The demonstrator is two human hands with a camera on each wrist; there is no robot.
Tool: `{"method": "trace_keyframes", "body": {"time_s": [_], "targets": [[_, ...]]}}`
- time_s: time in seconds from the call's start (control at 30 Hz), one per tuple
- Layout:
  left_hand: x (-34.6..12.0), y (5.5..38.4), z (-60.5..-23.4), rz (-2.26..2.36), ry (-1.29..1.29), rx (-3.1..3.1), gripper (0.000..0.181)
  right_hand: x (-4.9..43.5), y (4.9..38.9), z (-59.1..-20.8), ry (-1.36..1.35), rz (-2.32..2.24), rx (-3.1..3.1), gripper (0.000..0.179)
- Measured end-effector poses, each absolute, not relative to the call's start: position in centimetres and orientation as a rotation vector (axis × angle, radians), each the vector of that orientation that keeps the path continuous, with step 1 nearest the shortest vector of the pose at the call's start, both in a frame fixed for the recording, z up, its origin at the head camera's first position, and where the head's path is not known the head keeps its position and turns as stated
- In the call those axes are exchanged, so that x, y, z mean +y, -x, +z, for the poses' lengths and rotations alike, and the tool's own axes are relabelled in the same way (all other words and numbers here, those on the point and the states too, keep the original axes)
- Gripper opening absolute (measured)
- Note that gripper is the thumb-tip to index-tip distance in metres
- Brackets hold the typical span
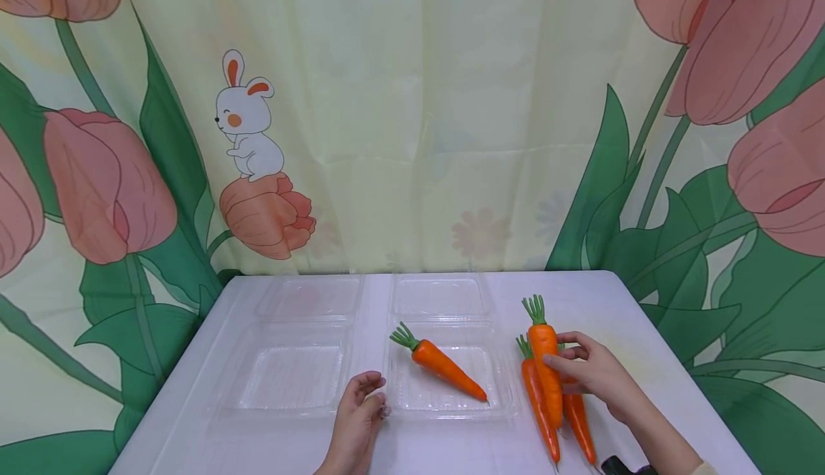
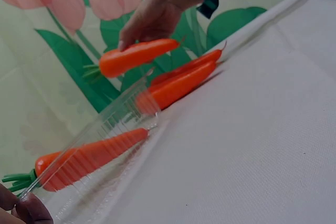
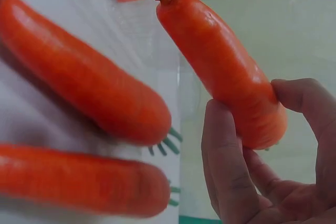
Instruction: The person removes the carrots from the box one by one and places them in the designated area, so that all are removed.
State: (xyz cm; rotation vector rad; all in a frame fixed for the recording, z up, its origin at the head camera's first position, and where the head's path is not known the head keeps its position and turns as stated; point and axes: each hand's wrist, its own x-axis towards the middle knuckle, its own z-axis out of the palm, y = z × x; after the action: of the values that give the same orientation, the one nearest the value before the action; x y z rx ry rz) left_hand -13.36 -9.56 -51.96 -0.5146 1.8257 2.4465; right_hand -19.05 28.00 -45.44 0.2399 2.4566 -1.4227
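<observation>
My right hand (image 1: 596,371) pinches an orange carrot (image 1: 549,396) with green stalks between thumb and fingers. It holds the carrot raised above two more carrots, one on the left (image 1: 534,397) and one on the right (image 1: 579,425), both lying on the table. At the near left corner of a clear plastic container (image 1: 415,397), my left hand (image 1: 359,410) pinches the rim, as the left wrist view shows with its fingertips (image 2: 32,209). Inside that container a single carrot (image 1: 449,370) lies slantwise, stalks to the far left.
A second clear container (image 1: 290,378) lies open to the left, its lid (image 1: 312,297) folded back toward the curtain. The right container's lid (image 1: 440,296) lies back the same way. A black object (image 1: 621,466) sits at the near right edge of the white table (image 1: 213,360).
</observation>
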Motion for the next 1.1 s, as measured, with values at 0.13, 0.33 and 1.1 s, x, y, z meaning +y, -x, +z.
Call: {"method": "trace_keyframes", "body": {"time_s": [0.13, 0.33, 1.1], "targets": [[-9.6, 13.4, -52.0, 2.445, 0.518, 1.826, 0.040, 29.4, 18.8, -45.8, -0.270, -1.412, 2.455, 0.078], [-9.7, 13.4, -52.1, 2.438, 0.494, 1.820, 0.040, 31.5, 18.3, -46.7, -0.315, -1.391, 2.449, 0.082], [-9.9, 13.6, -52.3, 2.439, 0.479, 1.807, 0.039, 35.9, 17.6, -49.2, -0.422, -1.251, 2.381, 0.083]]}}
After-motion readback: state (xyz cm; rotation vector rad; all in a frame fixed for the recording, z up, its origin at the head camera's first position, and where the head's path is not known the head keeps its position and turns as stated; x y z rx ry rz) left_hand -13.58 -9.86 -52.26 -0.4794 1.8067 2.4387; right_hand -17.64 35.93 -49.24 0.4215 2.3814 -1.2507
